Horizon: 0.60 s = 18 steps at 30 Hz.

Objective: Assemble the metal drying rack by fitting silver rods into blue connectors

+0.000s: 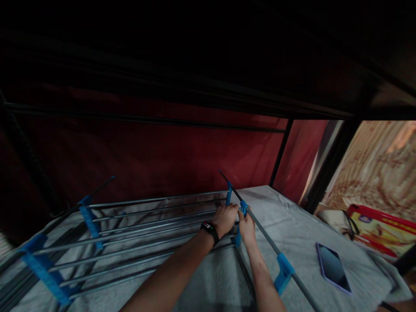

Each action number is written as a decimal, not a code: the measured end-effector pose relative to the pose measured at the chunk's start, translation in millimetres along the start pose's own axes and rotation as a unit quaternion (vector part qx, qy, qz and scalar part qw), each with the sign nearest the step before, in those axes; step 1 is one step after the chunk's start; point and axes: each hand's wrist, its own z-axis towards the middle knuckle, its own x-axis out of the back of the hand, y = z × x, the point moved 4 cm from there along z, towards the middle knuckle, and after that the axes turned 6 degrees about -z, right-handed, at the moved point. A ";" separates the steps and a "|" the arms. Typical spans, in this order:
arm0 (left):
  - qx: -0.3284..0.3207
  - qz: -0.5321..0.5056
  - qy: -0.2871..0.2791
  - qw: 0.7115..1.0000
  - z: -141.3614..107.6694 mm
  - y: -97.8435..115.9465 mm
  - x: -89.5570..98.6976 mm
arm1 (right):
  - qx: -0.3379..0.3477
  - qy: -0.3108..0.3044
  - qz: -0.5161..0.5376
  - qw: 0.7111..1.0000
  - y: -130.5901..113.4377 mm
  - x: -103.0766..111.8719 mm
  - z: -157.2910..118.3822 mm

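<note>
A rack of grey metal tubes [139, 225] joined by blue plastic brackets lies on a bed. My left hand [225, 218], with a black band at the wrist, is closed around the end of a tube close to the right-hand upright pole [266, 236]. Pressed beside it, my right hand [247, 226] is wrapped around a blue plastic connector [243, 206] on that pole. The fingers partly hide the joint between tube and connector. Another blue bracket [285, 268] sits lower on the same pole, nearer to me. Blue brackets [43, 268] hold the tubes at the left end.
Grey bedding [292, 242] lies under the rack. A phone [333, 268] rests at the right, beyond it a red and yellow package [383, 229]. Black bed-frame posts [334, 162] and a dark bunk overhead enclose the space; a red curtain [156, 151] hangs behind.
</note>
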 end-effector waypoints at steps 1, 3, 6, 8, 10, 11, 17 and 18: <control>0.001 -0.001 0.001 1.000 1.7 2.0 -1.4 | -0.002 0.000 0.002 1.000 -0.1 -0.6 0.3; 0.003 -0.006 0.003 1.000 5.0 5.3 -3.9 | -0.005 -0.004 0.006 1.000 0.4 -1.6 1.4; 0.012 -0.014 0.008 1.000 8.5 7.6 -5.2 | -0.005 -0.013 0.011 1.000 2.9 -1.7 3.2; 0.024 -0.020 0.012 0.999 9.8 7.7 -4.8 | 0.000 -0.016 0.010 1.000 4.3 -1.3 4.1; 0.032 -0.027 0.016 0.999 10.4 7.3 -4.3 | 0.006 -0.014 0.003 1.000 5.1 -1.3 4.2; 0.035 -0.031 0.018 0.999 10.4 7.0 -4.3 | 0.007 -0.013 0.000 1.000 5.4 -1.5 4.0; 0.047 -0.050 0.031 0.997 9.0 3.8 -5.7 | -0.001 -0.013 -0.013 1.000 8.0 -4.9 0.4; 0.050 -0.051 0.034 0.997 8.8 3.3 -5.9 | -0.001 -0.012 -0.015 1.000 8.6 -5.1 -0.2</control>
